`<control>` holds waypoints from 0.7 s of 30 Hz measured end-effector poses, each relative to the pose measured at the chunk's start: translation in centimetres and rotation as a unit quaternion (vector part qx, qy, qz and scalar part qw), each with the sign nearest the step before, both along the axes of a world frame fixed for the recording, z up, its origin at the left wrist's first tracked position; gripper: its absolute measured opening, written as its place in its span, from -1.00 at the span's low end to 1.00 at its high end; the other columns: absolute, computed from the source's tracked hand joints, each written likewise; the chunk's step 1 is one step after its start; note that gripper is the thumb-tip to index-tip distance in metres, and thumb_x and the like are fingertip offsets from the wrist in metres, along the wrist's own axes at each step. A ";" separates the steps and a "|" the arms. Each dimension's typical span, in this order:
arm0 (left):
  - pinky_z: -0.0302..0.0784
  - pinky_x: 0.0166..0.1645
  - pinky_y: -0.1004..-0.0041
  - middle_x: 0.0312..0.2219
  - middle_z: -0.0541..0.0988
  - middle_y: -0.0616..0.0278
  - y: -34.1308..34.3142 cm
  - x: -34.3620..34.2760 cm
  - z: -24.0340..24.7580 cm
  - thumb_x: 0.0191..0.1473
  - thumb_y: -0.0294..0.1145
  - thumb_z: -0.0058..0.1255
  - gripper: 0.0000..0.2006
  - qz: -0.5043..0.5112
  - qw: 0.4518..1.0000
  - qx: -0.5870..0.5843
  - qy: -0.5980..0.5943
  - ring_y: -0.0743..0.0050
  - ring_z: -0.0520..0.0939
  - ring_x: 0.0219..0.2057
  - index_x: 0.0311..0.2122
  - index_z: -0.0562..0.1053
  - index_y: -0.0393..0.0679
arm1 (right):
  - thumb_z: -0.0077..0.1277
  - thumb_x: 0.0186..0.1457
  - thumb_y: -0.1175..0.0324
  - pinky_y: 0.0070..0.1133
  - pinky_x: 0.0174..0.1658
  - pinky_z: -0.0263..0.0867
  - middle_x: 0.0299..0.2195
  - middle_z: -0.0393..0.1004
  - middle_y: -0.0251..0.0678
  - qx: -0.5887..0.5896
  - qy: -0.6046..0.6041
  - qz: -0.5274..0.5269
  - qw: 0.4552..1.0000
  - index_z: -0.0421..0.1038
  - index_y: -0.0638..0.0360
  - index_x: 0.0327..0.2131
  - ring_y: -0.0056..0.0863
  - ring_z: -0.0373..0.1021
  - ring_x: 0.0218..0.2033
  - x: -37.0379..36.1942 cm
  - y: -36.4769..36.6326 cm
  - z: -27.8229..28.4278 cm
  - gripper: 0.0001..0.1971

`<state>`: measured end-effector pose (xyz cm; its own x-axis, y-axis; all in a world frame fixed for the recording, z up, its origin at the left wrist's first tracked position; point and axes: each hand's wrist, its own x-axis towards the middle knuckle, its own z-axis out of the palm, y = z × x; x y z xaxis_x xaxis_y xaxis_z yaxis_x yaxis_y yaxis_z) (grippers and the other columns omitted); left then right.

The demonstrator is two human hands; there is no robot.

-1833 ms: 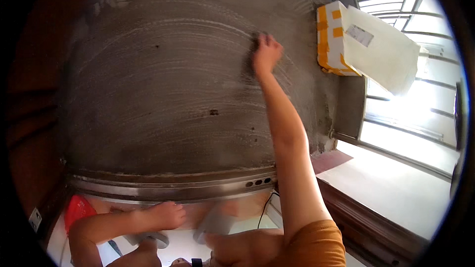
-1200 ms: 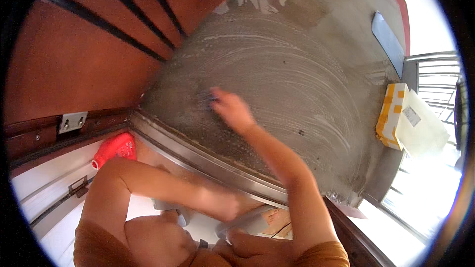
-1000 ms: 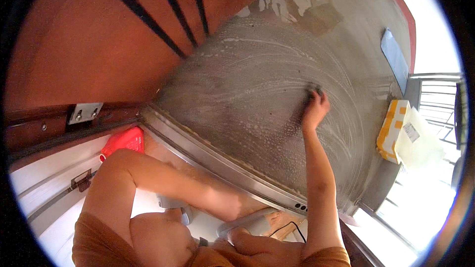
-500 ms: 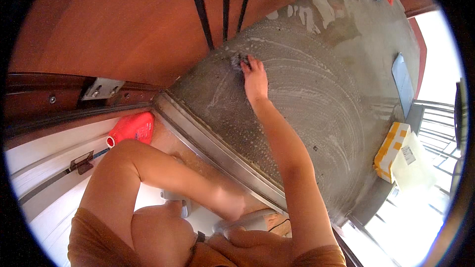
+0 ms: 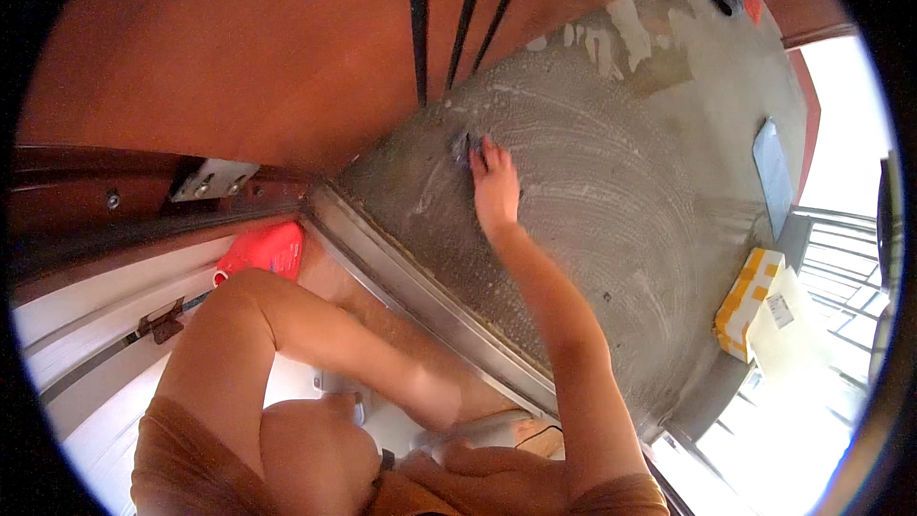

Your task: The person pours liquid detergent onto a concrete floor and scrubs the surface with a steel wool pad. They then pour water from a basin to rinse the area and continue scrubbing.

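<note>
My right hand [image 5: 496,193] is closed on a small grey wire scrubber [image 5: 462,149], pressed against the wet grey floor [image 5: 592,201]. Soap suds and curved streaks spread over the floor around it. My left arm is bent at the elbow, and my left hand [image 5: 437,401] is low beside my legs, near the metal door sill [image 5: 411,296]. Its fingers are too blurred and hidden to make out.
A reddish-brown door [image 5: 229,48] with dark stripes stands at the upper left. A red plastic bottle [image 5: 263,253] lies near my left elbow. To the right are a white box with yellow tape [image 5: 748,304], a light blue flat piece [image 5: 774,177] and a metal railing [image 5: 841,258].
The whole view has shifted slightly, and the door's stripes sit farther right. My right hand still presses the scrubber on the floor, a little lower in the picture.
</note>
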<state>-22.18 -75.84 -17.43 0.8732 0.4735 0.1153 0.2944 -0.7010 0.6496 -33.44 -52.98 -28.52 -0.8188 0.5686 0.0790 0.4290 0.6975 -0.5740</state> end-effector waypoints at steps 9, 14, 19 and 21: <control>0.45 -0.42 0.28 -0.50 0.58 0.17 -1.1 0.7 -0.3 -0.06 -0.37 -0.08 -0.82 -0.021 0.997 0.075 0.026 0.21 0.59 -0.42 -0.55 0.53 -0.15 | -0.16 0.16 0.25 -0.34 -0.11 0.30 -0.10 0.34 -0.10 0.138 -0.046 0.134 0.980 0.27 0.22 0.00 -0.10 0.30 -0.12 2.5 1.8 -0.8 -0.62; 0.48 -0.40 0.24 -0.49 0.58 0.15 -2.2 1.8 0.1 -0.06 -0.40 -0.08 -0.83 -0.070 0.997 0.021 0.038 0.17 0.59 -0.41 -0.55 0.52 -0.19 | -0.19 0.17 0.20 -0.29 -0.12 0.28 -0.12 0.33 -0.06 0.027 0.036 -0.107 0.993 0.28 0.20 -0.01 -0.06 0.30 -0.14 -0.6 1.8 -0.2 -0.62; 0.49 -0.38 0.25 -0.50 0.58 0.17 -3.1 2.5 -0.6 -0.07 -0.41 -0.06 -0.84 -0.068 0.997 0.010 0.032 0.17 0.60 -0.42 -0.54 0.53 -0.19 | -0.15 0.13 0.26 -0.29 -0.13 0.28 -0.17 0.34 -0.03 -0.012 -0.022 0.104 0.994 0.26 0.14 0.01 -0.05 0.32 -0.20 6.1 -5.9 -0.1 -0.62; 0.50 -0.38 0.26 -0.50 0.58 0.18 -2.7 2.7 -0.8 -0.07 -0.40 -0.06 -0.84 -0.098 0.993 0.050 0.045 0.18 0.60 -0.42 -0.54 0.54 -0.18 | -0.12 0.10 0.29 -0.36 -0.12 0.30 -0.13 0.34 -0.11 0.009 0.012 0.196 0.981 0.30 0.15 -0.03 -0.12 0.32 -0.18 9.6 -8.4 -2.3 -0.64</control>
